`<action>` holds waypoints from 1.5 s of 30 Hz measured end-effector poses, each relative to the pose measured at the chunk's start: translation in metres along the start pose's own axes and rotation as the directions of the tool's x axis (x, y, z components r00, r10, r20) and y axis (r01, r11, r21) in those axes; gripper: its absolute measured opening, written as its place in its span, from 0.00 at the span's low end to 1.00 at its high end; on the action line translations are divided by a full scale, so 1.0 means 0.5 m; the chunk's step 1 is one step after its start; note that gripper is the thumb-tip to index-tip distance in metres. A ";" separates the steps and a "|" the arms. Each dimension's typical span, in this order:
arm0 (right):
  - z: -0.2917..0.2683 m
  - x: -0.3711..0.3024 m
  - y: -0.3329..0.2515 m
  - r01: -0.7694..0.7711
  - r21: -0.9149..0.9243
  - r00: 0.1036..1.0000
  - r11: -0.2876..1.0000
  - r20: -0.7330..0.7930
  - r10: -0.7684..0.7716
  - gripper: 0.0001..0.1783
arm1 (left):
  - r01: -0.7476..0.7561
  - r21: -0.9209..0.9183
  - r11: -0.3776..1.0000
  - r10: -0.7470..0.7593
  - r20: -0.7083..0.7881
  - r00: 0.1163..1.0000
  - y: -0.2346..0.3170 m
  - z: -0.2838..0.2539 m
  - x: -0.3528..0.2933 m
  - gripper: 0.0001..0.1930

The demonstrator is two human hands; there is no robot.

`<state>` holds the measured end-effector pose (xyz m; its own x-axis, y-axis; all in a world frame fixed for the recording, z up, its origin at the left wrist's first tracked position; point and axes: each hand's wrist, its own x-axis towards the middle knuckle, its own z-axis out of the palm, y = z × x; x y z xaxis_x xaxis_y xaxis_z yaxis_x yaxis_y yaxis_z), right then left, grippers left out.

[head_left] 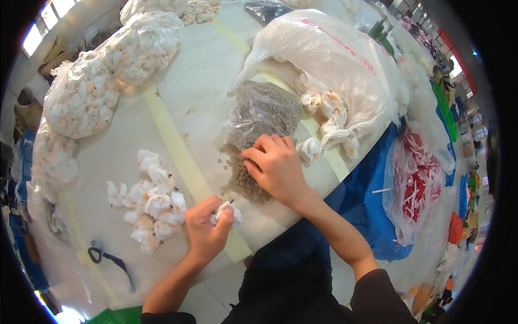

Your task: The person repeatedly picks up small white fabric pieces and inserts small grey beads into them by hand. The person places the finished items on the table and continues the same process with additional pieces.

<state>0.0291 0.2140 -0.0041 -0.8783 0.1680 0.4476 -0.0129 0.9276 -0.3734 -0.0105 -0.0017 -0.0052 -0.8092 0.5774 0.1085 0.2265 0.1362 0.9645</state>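
Observation:
My left hand [206, 229] is closed around a small white fluffy piece [235, 214] with a dark tip sticking up between thumb and forefinger. To its left lies a loose heap of similar white fluffy pieces [156, 204]. My right hand [279, 168] is over a pile of small grey-brown round bits [243, 185], fingers curled and thumb drawn toward the forefinger. Whatever those fingertips hold is hidden. The pile spills from the mouth of a clear plastic bag [261, 105] full of the same bits, just beyond my right hand.
A large translucent bag [329, 48] lies at the far right, white and tan fluffy pieces [329, 110] at its mouth. Stuffed clear bags [83, 97] line the table's left side. A black strap [113, 259] rests near the front left. Right of the table hangs a bag with red contents [415, 183].

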 end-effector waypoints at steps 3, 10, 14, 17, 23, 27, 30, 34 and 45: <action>0.009 0.004 -0.001 -0.008 -0.047 1.000 0.999 0.030 0.009 0.08 | 0.016 -0.021 1.000 -0.016 0.026 1.000 0.001 0.000 0.000 0.07; 0.011 0.012 0.002 0.002 -0.109 0.997 0.994 0.082 0.007 0.08 | -0.096 -0.049 0.994 0.098 0.035 0.995 0.006 0.010 0.003 0.08; 0.006 0.009 0.007 0.004 -0.093 0.995 0.996 0.096 0.005 0.07 | -0.052 -0.120 0.991 0.059 0.055 0.997 0.002 0.013 -0.002 0.10; -0.002 0.005 0.008 0.009 -0.063 0.998 0.998 0.064 -0.005 0.06 | -0.016 -0.155 0.988 0.022 0.039 0.999 0.012 0.015 -0.006 0.10; -0.015 -0.002 -0.005 -0.043 0.135 0.998 0.990 -0.042 0.049 0.03 | 0.073 -0.085 0.994 -0.066 0.081 0.995 0.014 0.006 -0.004 0.10; -0.057 -0.008 -0.049 -0.420 0.622 0.907 0.661 0.260 0.331 0.06 | 0.203 -0.196 0.959 -0.187 0.101 0.977 0.012 0.009 -0.012 0.09; -0.073 -0.036 -0.060 -0.561 0.812 0.820 0.162 0.519 0.240 0.09 | 0.123 -0.187 0.975 -0.106 0.097 0.990 0.001 0.009 -0.008 0.08; -0.082 -0.065 -0.079 -0.592 0.806 0.799 -0.005 0.587 0.133 0.10 | 0.057 -0.184 0.981 -0.039 0.099 0.994 0.005 0.008 -0.011 0.08; -0.087 -0.093 -0.102 -0.473 0.790 0.880 0.391 0.401 0.254 0.07 | 0.038 -0.176 0.984 -0.010 0.154 0.988 -0.011 0.013 -0.020 0.07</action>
<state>0.0912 0.1736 0.0295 -0.9681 0.2492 -0.0268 0.0326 0.0194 -0.9993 0.0001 -0.0029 -0.0130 -0.7180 0.6935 0.0602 0.0972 0.0143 0.9952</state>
